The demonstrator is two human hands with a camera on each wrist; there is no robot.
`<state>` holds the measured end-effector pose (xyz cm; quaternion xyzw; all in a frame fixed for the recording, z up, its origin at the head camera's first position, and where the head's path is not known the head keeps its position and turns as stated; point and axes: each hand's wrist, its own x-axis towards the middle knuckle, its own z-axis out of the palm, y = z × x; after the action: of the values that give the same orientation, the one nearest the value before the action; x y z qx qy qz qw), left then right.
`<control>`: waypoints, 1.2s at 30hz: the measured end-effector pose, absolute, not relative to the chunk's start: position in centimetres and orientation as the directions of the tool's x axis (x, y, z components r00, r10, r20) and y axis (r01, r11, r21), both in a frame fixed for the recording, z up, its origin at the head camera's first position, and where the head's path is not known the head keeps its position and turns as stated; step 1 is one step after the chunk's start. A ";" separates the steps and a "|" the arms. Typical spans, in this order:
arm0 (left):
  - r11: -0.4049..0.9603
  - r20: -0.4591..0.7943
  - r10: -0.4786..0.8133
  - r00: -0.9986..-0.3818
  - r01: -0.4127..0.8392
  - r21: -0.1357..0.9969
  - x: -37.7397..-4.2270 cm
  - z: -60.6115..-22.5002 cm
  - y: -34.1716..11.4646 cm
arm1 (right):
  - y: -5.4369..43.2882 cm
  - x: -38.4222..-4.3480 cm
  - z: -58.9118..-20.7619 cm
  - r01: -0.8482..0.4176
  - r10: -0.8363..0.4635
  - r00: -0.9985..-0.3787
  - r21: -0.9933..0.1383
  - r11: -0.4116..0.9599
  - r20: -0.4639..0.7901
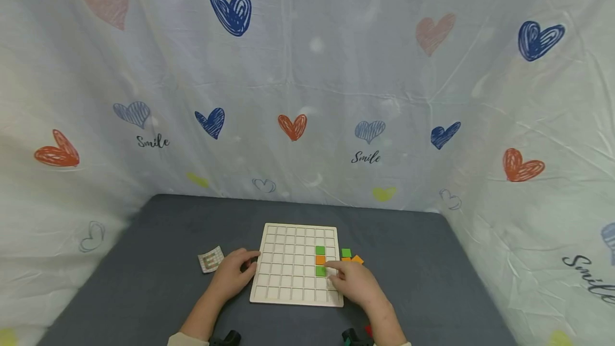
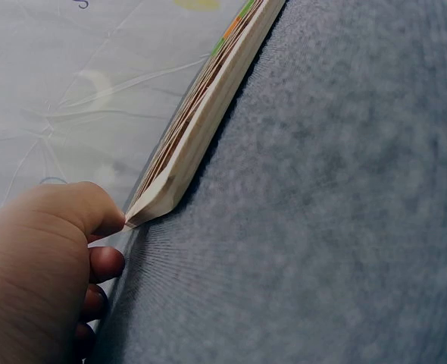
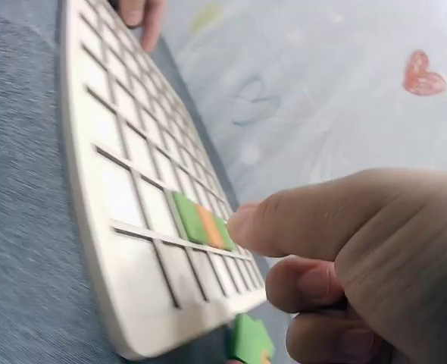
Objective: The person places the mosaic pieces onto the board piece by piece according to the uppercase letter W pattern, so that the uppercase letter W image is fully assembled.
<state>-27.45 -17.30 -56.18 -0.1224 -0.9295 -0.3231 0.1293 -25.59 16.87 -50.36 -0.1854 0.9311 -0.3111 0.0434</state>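
Observation:
A pale wooden grid board [image 1: 283, 299] lies on the dark table. Three tiles sit in one column near its right side: a green tile [image 1: 320, 250], an orange tile [image 1: 320, 260] and a nearer green tile [image 1: 321, 271]. My left hand [image 1: 234, 273] touches the board's left edge with a fingertip; the left wrist view shows that contact near a corner. Over the board's right edge reaches my right hand [image 1: 355, 280], a fingertip beside the nearer green tile. In the right wrist view its other fingers [image 3: 314, 284] are bent, and no tile shows in them.
Just right of the board lie a loose green tile [image 1: 346, 252] and orange tiles [image 1: 357, 259]. A small card with a grid pattern [image 1: 211, 259] lies left of the board. Something red [image 1: 369, 330] shows beside the right forearm. A heart-print curtain [image 1: 307, 68] hangs behind the table.

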 end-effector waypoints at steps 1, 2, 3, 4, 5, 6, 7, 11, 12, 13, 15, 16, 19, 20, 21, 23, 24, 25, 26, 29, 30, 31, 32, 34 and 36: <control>0.761 0.322 0.144 -0.936 0.313 0.569 -27.4 -56.2 -17.3 | 17.1 -25.6 -50.3 -0.321 -0.366 -0.929 -0.594 0.737 0.047; 0.760 0.324 0.144 -0.935 0.314 0.569 -27.5 -56.3 -17.2 | 17.5 -25.7 -50.1 -0.317 -0.356 -0.933 -0.598 0.736 0.056; 0.759 0.326 0.143 -0.935 0.315 0.569 -27.5 -56.3 -17.2 | 17.8 -25.7 -50.0 -0.311 -0.342 -0.937 -0.602 0.735 0.067; 0.759 0.328 0.142 -0.934 0.315 0.570 -27.4 -56.3 -17.2 | 18.1 -25.7 -49.9 -0.294 -0.324 -0.944 -0.609 0.736 0.064; 0.759 0.331 0.140 -0.933 0.316 0.569 -27.5 -56.3 -17.2 | 18.5 -25.7 -49.8 -0.270 -0.300 -0.952 -0.625 0.732 0.060; 0.759 0.332 0.139 -0.933 0.315 0.569 -27.5 -56.4 -17.2 | 18.8 -25.7 -49.7 -0.242 -0.275 -0.960 -0.640 0.730 0.050; 0.759 0.331 0.138 -0.933 0.315 0.570 -27.5 -56.4 -17.1 | 19.2 -25.8 -49.6 -0.213 -0.249 -0.968 -0.653 0.727 0.038; 0.757 0.323 0.140 -0.936 0.312 0.574 -27.5 -56.3 -17.2 | 20.7 -25.9 -49.4 -0.108 -0.154 -0.988 -0.687 0.719 -0.005; 0.756 0.320 0.142 -0.937 0.311 0.576 -27.5 -56.3 -17.2 | 21.0 -25.9 -49.4 -0.099 -0.141 -0.990 -0.680 0.727 -0.006; 0.755 0.318 0.144 -0.937 0.312 0.577 -27.5 -56.3 -17.3 | 21.3 -25.9 -49.4 -0.086 -0.128 -0.992 -0.677 0.731 -0.013; 0.752 0.318 0.149 -0.936 0.316 0.578 -27.5 -56.2 -17.3 | 21.9 -25.9 -49.5 -0.069 -0.116 -0.993 -0.668 0.741 -0.026; 0.753 0.320 0.152 -0.935 0.320 0.575 -27.5 -56.2 -17.3 | 22.1 -25.9 -49.6 -0.065 -0.116 -0.993 -0.663 0.746 -0.033; 0.753 0.340 0.156 -0.927 0.335 0.567 -27.4 -56.2 -17.4 | 22.5 -26.1 -49.9 -0.053 -0.136 -0.988 -0.672 0.739 -0.072; 0.753 0.348 0.156 -0.924 0.339 0.564 -27.4 -56.1 -17.4 | 22.5 -26.2 -50.0 -0.057 -0.151 -0.985 -0.676 0.735 -0.080; 0.754 0.357 0.156 -0.921 0.344 0.560 -27.4 -56.1 -17.4 | 22.5 -26.3 -50.1 -0.063 -0.168 -0.982 -0.681 0.730 -0.089; 0.752 0.370 0.157 -0.916 0.353 0.556 -27.4 -56.1 -17.3 | 22.4 -26.4 -50.4 -0.076 -0.200 -0.974 -0.684 0.725 -0.104; 0.754 0.373 0.158 -0.914 0.355 0.553 -27.4 -56.0 -17.3 | 22.3 -26.4 -50.5 -0.083 -0.210 -0.972 -0.680 0.729 -0.107; 0.754 0.375 0.159 -0.913 0.357 0.551 -27.3 -56.0 -17.3 | 22.2 -26.4 -50.6 -0.092 -0.217 -0.971 -0.673 0.734 -0.104; 0.754 0.375 0.160 -0.913 0.358 0.550 -27.3 -56.0 -17.3 | 22.2 -26.4 -50.7 -0.097 -0.217 -0.971 -0.664 0.742 -0.102; 0.758 0.373 0.161 -0.914 0.356 0.547 -27.3 -56.0 -17.2 | 22.0 -26.4 -50.9 -0.108 -0.213 -0.973 -0.633 0.767 -0.092; 0.758 0.371 0.159 -0.915 0.354 0.548 -27.4 -56.0 -17.2 | 22.0 -26.4 -51.0 -0.109 -0.216 -0.972 -0.634 0.766 -0.095; 0.757 0.370 0.157 -0.916 0.352 0.550 -27.3 -56.0 -17.2 | 21.9 -26.4 -51.0 -0.112 -0.223 -0.970 -0.634 0.765 -0.098; 0.758 0.367 0.154 -0.917 0.348 0.552 -27.3 -56.0 -17.2 | 21.8 -26.4 -51.0 -0.113 -0.230 -0.968 -0.638 0.761 -0.102; 0.759 0.361 0.149 -0.920 0.341 0.555 -27.3 -56.1 -17.2 | 21.7 -26.3 -50.9 -0.111 -0.241 -0.964 -0.647 0.754 -0.116; 0.760 0.354 0.148 -0.924 0.335 0.558 -27.3 -56.2 -17.2 | 21.5 -26.2 -50.9 -0.104 -0.237 -0.964 -0.646 0.756 -0.122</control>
<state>-27.35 -17.22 -56.17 -0.1301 -0.9266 -0.3214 0.1457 -26.24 21.53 -50.90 -0.0914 0.9318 -0.3372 0.0985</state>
